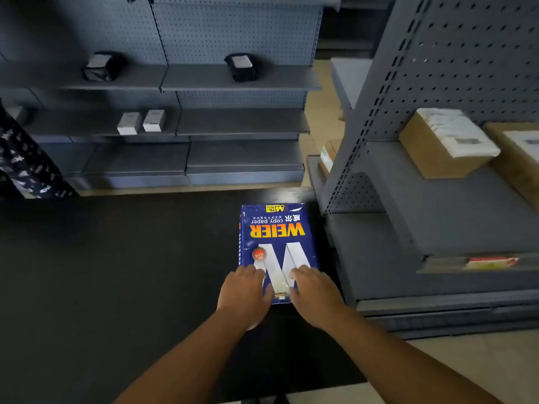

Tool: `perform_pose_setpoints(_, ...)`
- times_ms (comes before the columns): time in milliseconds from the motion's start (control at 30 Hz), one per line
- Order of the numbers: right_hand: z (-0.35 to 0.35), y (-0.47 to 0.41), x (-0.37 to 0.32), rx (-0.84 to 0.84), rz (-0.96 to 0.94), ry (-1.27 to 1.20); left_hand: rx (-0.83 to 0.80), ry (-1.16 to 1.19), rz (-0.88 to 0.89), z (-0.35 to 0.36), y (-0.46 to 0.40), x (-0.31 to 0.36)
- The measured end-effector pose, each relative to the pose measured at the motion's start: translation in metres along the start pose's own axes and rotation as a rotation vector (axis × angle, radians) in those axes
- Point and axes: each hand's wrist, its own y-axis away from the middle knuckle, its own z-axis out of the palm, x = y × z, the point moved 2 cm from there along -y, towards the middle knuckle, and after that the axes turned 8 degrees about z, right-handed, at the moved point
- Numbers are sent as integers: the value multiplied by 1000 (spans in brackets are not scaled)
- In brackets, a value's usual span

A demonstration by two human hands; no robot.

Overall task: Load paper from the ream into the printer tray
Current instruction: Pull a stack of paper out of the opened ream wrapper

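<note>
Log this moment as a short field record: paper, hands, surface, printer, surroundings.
paper: blue wrapped ream, flat, label facing away
left hand: on the ream's near left corner
right hand: on the ream's near right corner
wrapper: looks unopened; near end hidden by hands
surface: dark table
printer: none in view
surroundings: grey shelving; cardboard box on right shelf

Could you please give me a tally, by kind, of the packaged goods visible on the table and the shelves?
Blue wrapped ream of copy paper on the dark table: 1
Black wrapped packages on the upper grey shelf: 2
Small white boxes on the shelf below: 2
Brown cardboard boxes on the right-hand shelving: 3
Total: 8
</note>
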Motion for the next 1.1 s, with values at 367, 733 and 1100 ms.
perform_pose_setpoints(367,98,-63,23,123,-160,38,78,-114,106,110,-48,-43)
perform_pose_setpoints(733,104,-74,25,69,-115,-44,15,-95,36,112,-37,-32)
perform_pose_setpoints(1100,134,20,40,16,-247,-67,2,-128,35,113,-27,-24)
